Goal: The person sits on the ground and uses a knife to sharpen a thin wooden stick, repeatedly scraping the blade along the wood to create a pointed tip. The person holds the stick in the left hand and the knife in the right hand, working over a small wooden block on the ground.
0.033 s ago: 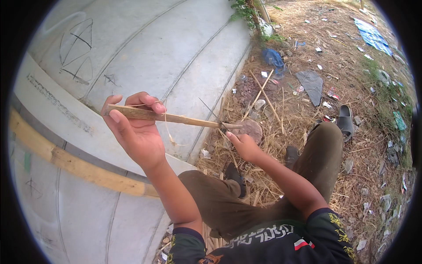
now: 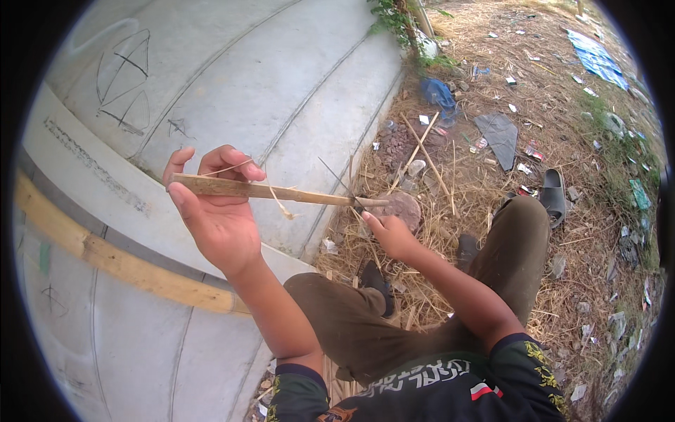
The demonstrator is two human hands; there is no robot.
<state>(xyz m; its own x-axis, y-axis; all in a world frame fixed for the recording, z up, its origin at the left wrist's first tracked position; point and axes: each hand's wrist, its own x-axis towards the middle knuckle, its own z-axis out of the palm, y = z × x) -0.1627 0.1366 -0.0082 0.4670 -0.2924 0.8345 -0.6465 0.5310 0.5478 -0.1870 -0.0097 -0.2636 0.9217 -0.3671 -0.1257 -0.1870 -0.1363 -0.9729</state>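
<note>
A long tapered wooden stick [image 2: 295, 194] lies nearly level in front of me. Its wide end rests in my left hand [image 2: 225, 232], between thumb and fingers, with the index finger raised. A thin pale fibre strand [image 2: 281, 205] runs across those fingertips and dangles a frayed end past the stick. Near the narrow end, my right hand [image 2: 391, 235] is closed around a small dark tool [image 2: 358, 206] that touches the stick. A slim dark rod or blade [image 2: 336, 174] slants up and left from there; how it joins the grip is hard to make out.
Left of me rise grey concrete wall panels [image 2: 232, 91] with a bamboo pole [image 2: 133, 267] along them. A round reddish stone [image 2: 404, 207] sits beyond my right hand. Straw, loose sticks [image 2: 420, 149], a blue plastic bag [image 2: 437, 91] and a grey sandal [image 2: 553, 193] lie on the ground.
The strand's dangling end has swung up and to the right. My left fingers have shifted slightly on the stick; my right hand stays in place.
</note>
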